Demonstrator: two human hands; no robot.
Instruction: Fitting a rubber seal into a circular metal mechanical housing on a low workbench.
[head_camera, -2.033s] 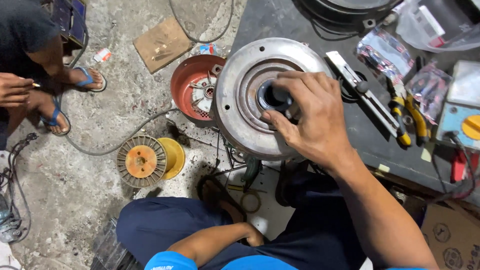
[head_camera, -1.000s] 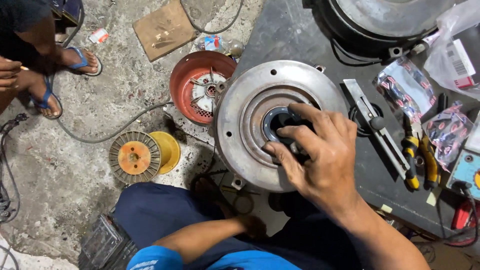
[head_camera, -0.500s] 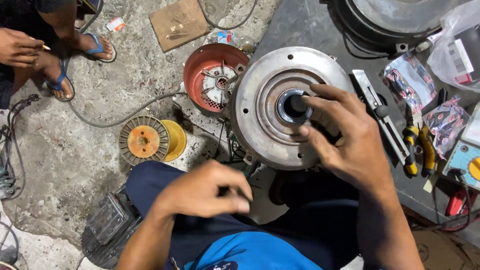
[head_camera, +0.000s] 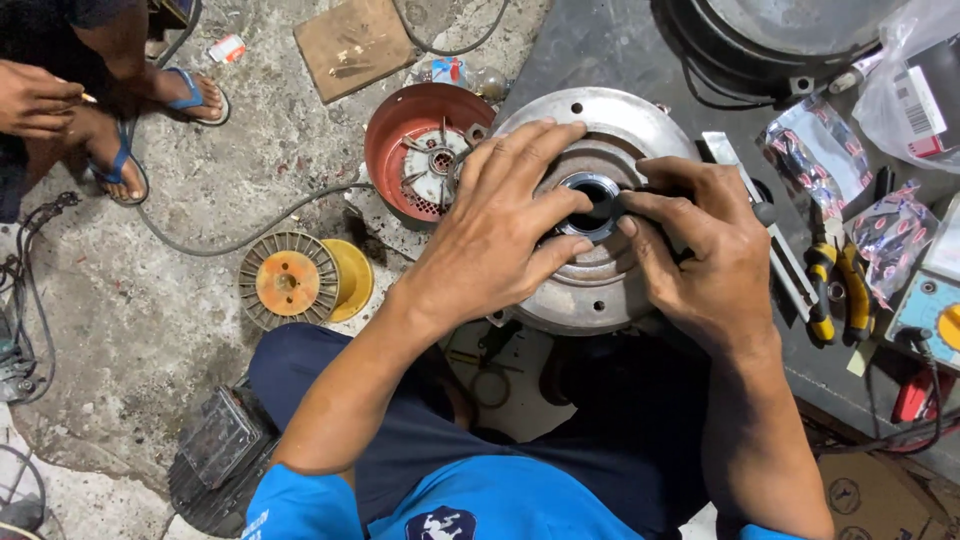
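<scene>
I am pressing my left hand flat on the face of the round metal motor end cover, fingers spread wide across it, fingertips reaching its far rim and closing on nothing. My right hand is resting on the cover's other side, thumb and forefinger pinching narrowly at the edge of the bearing sitting in the cover's central bore, between my two hands. Just beyond my left fingers, a red fan cover is lying open side up on the concrete floor, with a white fan inside it. Past my left wrist, an orange wire spool is lying flat. Beside my right hand, yellow-handled pliers are lying on the dark bench.
</scene>
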